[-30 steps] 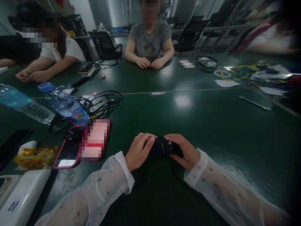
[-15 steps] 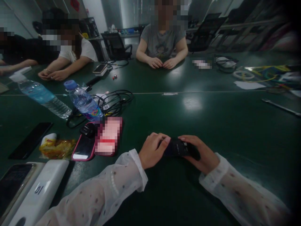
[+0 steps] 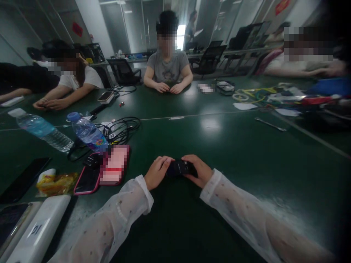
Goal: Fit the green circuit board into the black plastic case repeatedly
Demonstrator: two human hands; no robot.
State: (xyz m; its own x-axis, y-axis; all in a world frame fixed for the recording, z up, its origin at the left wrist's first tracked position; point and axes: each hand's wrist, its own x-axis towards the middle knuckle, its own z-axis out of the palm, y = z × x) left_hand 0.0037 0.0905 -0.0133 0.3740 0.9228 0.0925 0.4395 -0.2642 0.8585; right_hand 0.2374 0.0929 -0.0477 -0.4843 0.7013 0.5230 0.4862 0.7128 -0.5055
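Both of my hands hold a dark, phone-like device [image 3: 179, 168] low over the green table, roughly in front of me. Faint white markings show on its face; its exact kind is hard to make out. My left hand [image 3: 157, 171] grips its left end, thumb lying along the upper side. Around the right end curl the fingers of my right hand [image 3: 199, 170], covering part of it. Left of my hands lie a phone in a pink case [image 3: 87, 179] with a small black object [image 3: 92, 160] on it, and a blurred-out pink item [image 3: 115, 164].
Two water bottles, one blue-capped [image 3: 87, 131] and one white-capped [image 3: 44, 131], lie tilted near black cables [image 3: 127, 128]. A white power bank [image 3: 38, 230] is at lower left. A wrench-like metal tool [image 3: 270, 124] lies right. People sit across the green table [image 3: 233, 153].
My view has lifted and turned right, so things appear further left and a person at the far right comes into view. Both hands keep their hold on the dark device.
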